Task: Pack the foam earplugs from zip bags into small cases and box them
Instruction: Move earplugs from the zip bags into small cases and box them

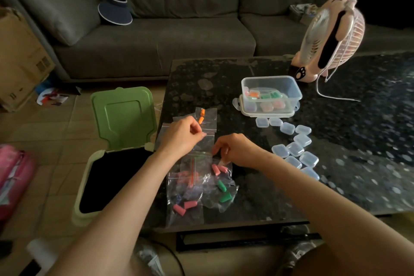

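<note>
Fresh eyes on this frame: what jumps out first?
The left hand and right hand pinch at clear zip bags of pink, green and orange earplugs at the table's near left edge. To their right a trail of empty small cases leads up to a clear box holding filled ones, a pink fan behind it. An open green-lidded bin stands left of the table.

place: home living room | 12 o'clock: grey sofa (pixel 179 36), sun visor (pixel 115 10) lying on its seat | 2 o'clock: pink desk fan (pixel 329 36) on low dark speckled worktop (pixel 358 141) | 9 o'clock: green-lidded bin (pixel 123 116), open, on tiled floor (pixel 44 130) | 10 o'clock: cardboard box (pixel 20 58) beside sofa
</note>
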`<state>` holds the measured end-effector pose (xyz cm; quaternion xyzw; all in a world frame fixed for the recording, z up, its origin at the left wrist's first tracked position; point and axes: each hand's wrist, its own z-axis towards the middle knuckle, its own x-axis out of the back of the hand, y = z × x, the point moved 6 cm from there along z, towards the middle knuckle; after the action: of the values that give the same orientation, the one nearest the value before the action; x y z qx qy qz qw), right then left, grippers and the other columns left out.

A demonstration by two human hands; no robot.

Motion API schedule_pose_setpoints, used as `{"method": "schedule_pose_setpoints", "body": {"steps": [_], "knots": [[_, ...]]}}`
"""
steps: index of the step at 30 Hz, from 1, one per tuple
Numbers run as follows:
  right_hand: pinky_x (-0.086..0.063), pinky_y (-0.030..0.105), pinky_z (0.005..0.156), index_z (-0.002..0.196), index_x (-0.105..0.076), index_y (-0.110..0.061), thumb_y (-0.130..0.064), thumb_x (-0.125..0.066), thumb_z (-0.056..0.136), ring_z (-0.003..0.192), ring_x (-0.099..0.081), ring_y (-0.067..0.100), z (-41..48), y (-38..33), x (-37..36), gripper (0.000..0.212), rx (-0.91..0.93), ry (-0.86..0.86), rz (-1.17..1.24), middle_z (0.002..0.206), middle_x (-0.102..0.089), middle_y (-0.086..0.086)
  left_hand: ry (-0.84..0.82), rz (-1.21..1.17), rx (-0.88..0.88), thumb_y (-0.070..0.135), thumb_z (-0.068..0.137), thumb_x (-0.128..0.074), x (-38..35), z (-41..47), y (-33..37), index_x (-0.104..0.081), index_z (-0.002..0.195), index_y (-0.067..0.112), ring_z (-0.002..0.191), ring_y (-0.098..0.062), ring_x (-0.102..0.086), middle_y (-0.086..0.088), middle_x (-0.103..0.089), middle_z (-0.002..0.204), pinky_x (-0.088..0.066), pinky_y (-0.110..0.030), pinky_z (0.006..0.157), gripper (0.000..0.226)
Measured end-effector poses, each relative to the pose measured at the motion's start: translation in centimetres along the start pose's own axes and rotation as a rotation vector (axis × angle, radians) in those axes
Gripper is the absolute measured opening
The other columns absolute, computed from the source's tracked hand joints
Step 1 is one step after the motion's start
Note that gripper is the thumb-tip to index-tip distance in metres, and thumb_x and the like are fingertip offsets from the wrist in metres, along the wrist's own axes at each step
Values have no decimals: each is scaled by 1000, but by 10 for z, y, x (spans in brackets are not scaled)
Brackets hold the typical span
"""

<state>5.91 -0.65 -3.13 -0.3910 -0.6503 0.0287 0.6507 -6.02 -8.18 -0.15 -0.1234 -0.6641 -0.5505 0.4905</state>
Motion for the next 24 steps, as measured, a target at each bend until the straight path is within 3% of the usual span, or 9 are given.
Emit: {"method": "schedule_pose_setpoints", "body": {"steps": [4, 6, 9, 11, 13, 16, 18, 22, 24], "knots": [[-46, 21, 74, 107, -68, -12, 2, -65, 81, 75, -53, 10, -4, 13, 9, 30, -17, -11, 36, 71, -52, -12, -75, 56, 30, 27, 83, -69, -4, -1, -3, -56, 80, 17, 89, -17, -62, -4, -48, 140, -46, -28, 69, 17], [-52, 25, 77, 107, -66, -11, 5, -61, 84, 74, -55, 10, -6, 20, 11, 28, -51, 9, 95, 75, -54, -8, -127, 57, 87, 32, 82, -69, -7, -2, -9, -56, 88, 15, 90, -18, -60, -7, -46, 143, -40, -24, 66, 23], [-49, 21, 73, 109, -65, -13, -1, -61, 87, 72, -57, 7, -7, 25, 10, 25, -72, 33, 146, 80, -57, -8, -224, 66, 142, 31, 81, -72, -14, -6, -14, -54, 102, 13, 88, -13, -58, -8, -56, 128, -44, -24, 69, 33], [-44, 20, 76, 112, -63, -16, -8, -67, 84, 78, -56, 8, -5, 24, 3, 29, -48, -1, 91, 86, -61, -5, -252, 71, 162, 26, 81, -72, -17, -8, -15, -53, 104, 14, 89, -13, -60, -3, -63, 108, -50, -30, 80, 32], [-42, 18, 76, 113, -63, -15, -6, -67, 83, 81, -56, 10, -3, 23, -6, 32, -35, -19, 27, 94, -65, 1, -246, 44, 161, 23, 82, -71, -18, -9, -15, -54, 104, 16, 91, -14, -61, 3, -62, 94, -51, -34, 86, 29], [-39, 16, 69, 110, -65, -15, 2, -56, 85, 79, -54, 9, -3, 21, -9, 31, -18, 12, -3, 95, -65, 0, -228, -27, 140, 21, 81, -72, -18, -6, -14, -53, 98, 20, 92, -15, -62, 7, -61, 88, -50, -39, 90, 25], [-42, 18, 70, 108, -66, -14, 5, -51, 85, 78, -55, 11, -3, 20, -2, 33, -21, 63, 43, 88, -60, -4, -222, -79, 137, 21, 80, -73, -18, -4, -14, -52, 100, 20, 94, -16, -62, 4, -61, 96, -50, -41, 91, 29], [-56, 33, 73, 101, -64, -13, 12, -51, 82, 77, -63, 20, -4, 24, 19, 34, -35, 177, 236, 85, -64, 3, -240, -139, 157, 25, 80, -72, -20, -2, -15, -48, 113, 16, 110, -18, -55, -1, -47, 135, -46, -42, 97, 42], [-57, 35, 71, 98, -62, -11, 12, -53, 82, 69, -62, 19, -6, 25, 26, 30, -16, 227, 295, 76, -58, 0, -245, -178, 194, 26, 82, -70, -22, -3, -15, -46, 118, 16, 113, -18, -52, -3, -43, 139, -44, -41, 99, 44]]}}
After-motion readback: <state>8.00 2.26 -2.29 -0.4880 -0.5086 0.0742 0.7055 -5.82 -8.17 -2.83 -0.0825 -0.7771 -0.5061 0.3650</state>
